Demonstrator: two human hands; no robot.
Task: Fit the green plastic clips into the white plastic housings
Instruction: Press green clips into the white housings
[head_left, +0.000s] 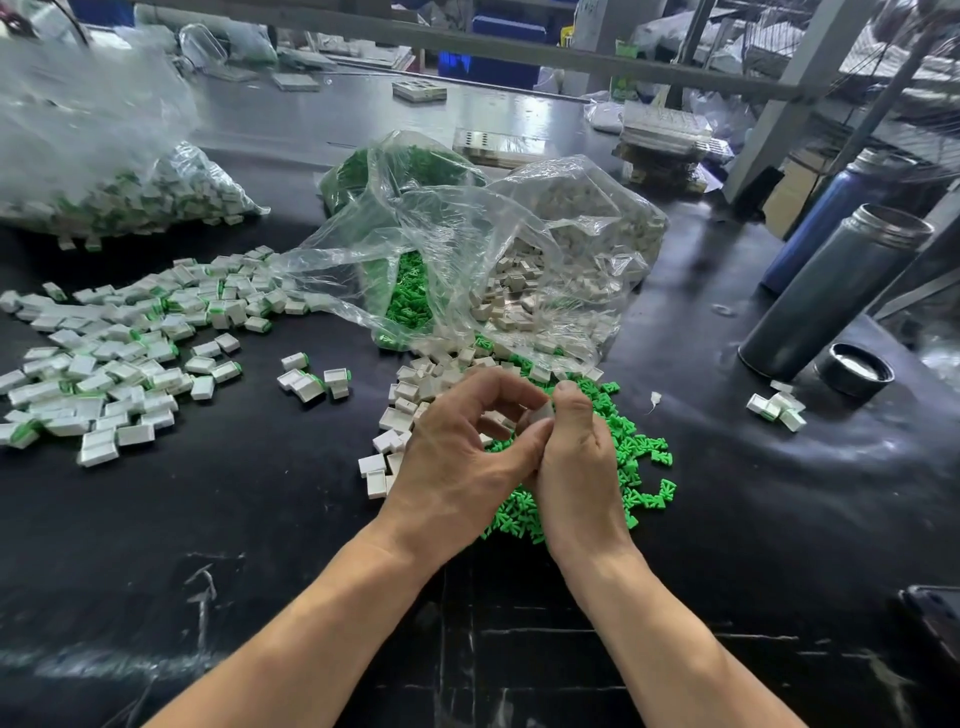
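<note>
Two hands on one white housing (540, 414), pinched between left grip (462, 457) and right grip (576, 467), 12 o'clock of loose green clips (636, 452). Clip hidden; skewed entry could jam.

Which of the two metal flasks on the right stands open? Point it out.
The grey flask, nearer the hands: its mouth is uncovered and its black cap lies beside its base. The blue flask behind looks capped.

clips (631, 441) green | housings (410, 395) white | table (260, 519) black | flask (831, 296) grey | bags (467, 234) clear
</note>
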